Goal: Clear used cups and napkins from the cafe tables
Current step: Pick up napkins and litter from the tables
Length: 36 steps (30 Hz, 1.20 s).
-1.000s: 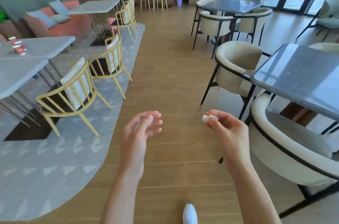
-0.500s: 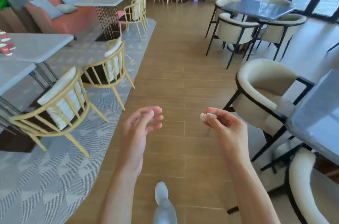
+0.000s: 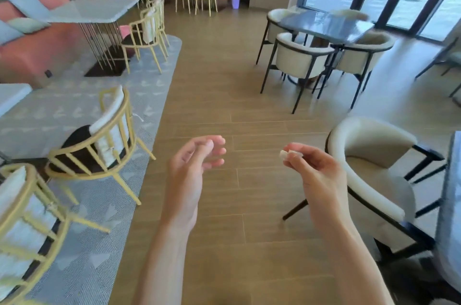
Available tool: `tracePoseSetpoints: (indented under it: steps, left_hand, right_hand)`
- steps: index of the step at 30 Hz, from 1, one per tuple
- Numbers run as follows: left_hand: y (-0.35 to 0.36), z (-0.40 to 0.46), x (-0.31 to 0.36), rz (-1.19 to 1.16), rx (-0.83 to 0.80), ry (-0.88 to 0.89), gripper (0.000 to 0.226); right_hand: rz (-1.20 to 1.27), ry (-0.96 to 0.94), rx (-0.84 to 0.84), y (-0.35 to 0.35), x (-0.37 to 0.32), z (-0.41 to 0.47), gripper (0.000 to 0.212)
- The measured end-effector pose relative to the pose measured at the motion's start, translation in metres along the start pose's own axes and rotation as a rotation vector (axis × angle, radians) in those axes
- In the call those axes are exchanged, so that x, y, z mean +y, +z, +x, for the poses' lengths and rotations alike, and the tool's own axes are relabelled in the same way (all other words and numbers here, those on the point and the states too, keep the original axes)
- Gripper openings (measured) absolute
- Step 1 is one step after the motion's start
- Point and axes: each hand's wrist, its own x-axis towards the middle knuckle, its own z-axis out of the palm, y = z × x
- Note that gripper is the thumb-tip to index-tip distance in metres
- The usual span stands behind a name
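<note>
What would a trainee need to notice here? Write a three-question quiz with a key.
1. True or false: the left hand holds a cup.
2. What do the right hand fingers pinch: A) a small white wad, B) a spoon, C) a lid?
3. Fill in: the purple bin stands on the ____ by the far wall.

Key: 1 false; 2 A; 3 floor.
</note>
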Motion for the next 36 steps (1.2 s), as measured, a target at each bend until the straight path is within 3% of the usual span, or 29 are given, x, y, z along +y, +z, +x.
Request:
tracePoseSetpoints:
  steps: [11, 18, 26, 32, 36]
  left_hand:
    - [0.034, 0.252, -0.062, 0.006, 0.026, -0.041, 0.024]
    - [0.063, 0.454, -0.046, -0.010, 0.095, 0.048, 0.020]
    - [0.055, 0.622, -0.072, -0.034, 0.215, 0.018, 0.022]
    - [0.050, 0.781, -0.113, -0.047, 0.162, -0.029, 0.021]
    - [0.047, 0.908, -0.114, -0.059, 0.097, -0.054, 0.023]
  right_hand:
    - [0.072, 0.040, 0.066, 0.101, 0.044, 0.249, 0.011]
    - [0.089, -0.005, -0.022, 0.192, 0.014, 0.447, 0.012]
    - [0.042, 0.017, -0.094, 0.283, 0.020, 0.596, 0.009]
    - [-0.010, 0.035, -0.095, 0.371, 0.048, 0.722, 0.011]
    - [-0.026, -0.006, -0.052, 0.441, 0.030, 0.823, 0.013]
